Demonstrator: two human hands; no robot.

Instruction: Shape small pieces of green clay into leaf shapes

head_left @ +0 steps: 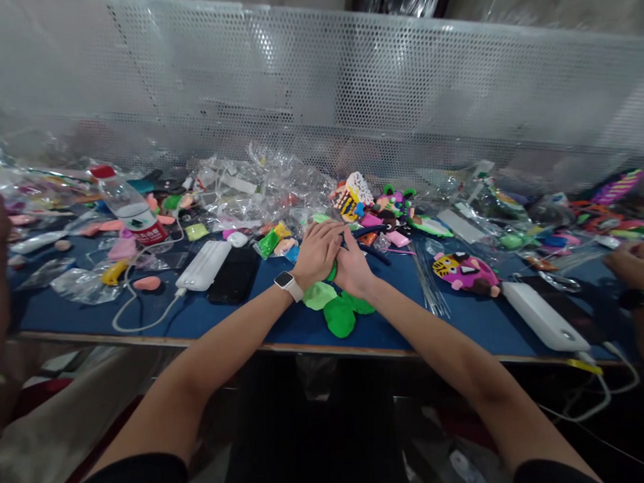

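Observation:
My left hand (316, 249), with a pale watch on the wrist, lies flat with its fingers stretched over my right hand (354, 267). My right hand is partly covered; a straight digit shows at its top. Whether anything lies between the palms is hidden. Just below them on the blue table are flattened green clay pieces (339, 317) and a lighter green clay piece (318, 295). A bit of green also shows right under the hands. A dark curved strip (372, 252) lies just beyond my right hand.
Left are a black phone (233, 274), a white power bank (204, 265) and a bottle (136, 213). Right lie thin wires (430, 283), a pink clay figure (465, 273) and another white power bank (544, 317). A perforated metal panel (295, 80) stands behind. Other people's hands show at both sides.

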